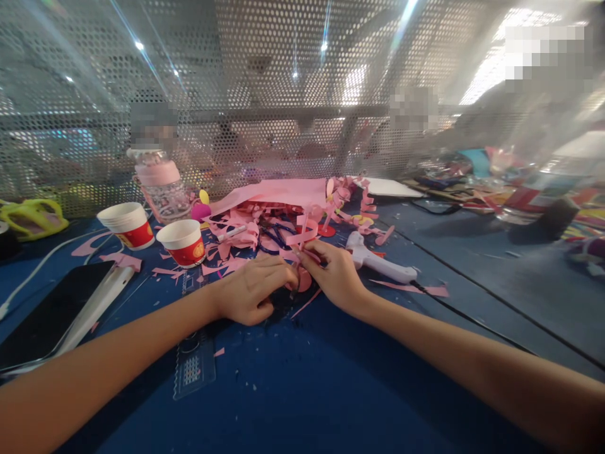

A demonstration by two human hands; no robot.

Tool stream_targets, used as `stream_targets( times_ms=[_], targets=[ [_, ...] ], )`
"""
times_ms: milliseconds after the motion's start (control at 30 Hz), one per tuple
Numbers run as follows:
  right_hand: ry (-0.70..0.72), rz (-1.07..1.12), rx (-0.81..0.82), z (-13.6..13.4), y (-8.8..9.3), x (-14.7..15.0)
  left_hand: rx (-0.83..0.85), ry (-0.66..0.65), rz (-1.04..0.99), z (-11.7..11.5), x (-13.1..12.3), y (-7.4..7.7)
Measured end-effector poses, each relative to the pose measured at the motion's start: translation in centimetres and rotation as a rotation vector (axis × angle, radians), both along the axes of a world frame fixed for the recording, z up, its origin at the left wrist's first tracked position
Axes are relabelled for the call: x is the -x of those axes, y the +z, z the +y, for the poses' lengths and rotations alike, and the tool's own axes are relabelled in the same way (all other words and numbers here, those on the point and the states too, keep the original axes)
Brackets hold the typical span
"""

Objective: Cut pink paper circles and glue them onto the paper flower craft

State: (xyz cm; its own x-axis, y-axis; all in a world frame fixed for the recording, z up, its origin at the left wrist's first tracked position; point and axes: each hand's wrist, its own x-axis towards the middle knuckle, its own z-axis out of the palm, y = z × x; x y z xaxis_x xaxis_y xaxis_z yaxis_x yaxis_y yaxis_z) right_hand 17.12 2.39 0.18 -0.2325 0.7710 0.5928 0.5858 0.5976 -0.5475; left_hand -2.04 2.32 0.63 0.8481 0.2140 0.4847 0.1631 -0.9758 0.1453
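My right hand [338, 277] pinches a thin pink upright piece with a curled pink paper strip [305, 232] at its top. A round pink base [305, 281] shows below, between my hands. Close beside it, my left hand [258, 287] is closed with its fingers curled down; what it grips is hidden, though a small dark bit shows by the fingertips. Dark-blue-handled tools [274, 239] lie behind the hands among pink paper scraps [236, 243]. Just right of my right hand lies a white glue gun [382, 263] with a black cord.
Two paper cup groups, a front cup [182, 243] and a stack [126, 226], stand left near a pink-lidded bottle [163, 186]. A phone [57, 309] and clear ruler [195, 372] lie nearer. Pink sheets [278, 191], a perforated metal screen [265, 82] and a large bottle [534, 192] stand beyond.
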Motion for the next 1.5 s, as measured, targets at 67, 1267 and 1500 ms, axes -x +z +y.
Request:
stream_targets(
  times_ms=[67, 1267, 1500],
  targets=[
    [0.003, -0.003, -0.004, 0.0, 0.0, 0.0, 0.019, -0.002, 0.008, 0.0, 0.0, 0.0],
    [0.173, -0.006, 0.064, 1.6, 0.9, -1.5, -0.071, 0.002, -0.023, 0.1, 0.1, -0.5],
    [0.179, -0.007, 0.053, 1.7, 0.8, -1.4, -0.078, 0.033, 0.003, 0.0, 0.1, -0.7]
  ],
)
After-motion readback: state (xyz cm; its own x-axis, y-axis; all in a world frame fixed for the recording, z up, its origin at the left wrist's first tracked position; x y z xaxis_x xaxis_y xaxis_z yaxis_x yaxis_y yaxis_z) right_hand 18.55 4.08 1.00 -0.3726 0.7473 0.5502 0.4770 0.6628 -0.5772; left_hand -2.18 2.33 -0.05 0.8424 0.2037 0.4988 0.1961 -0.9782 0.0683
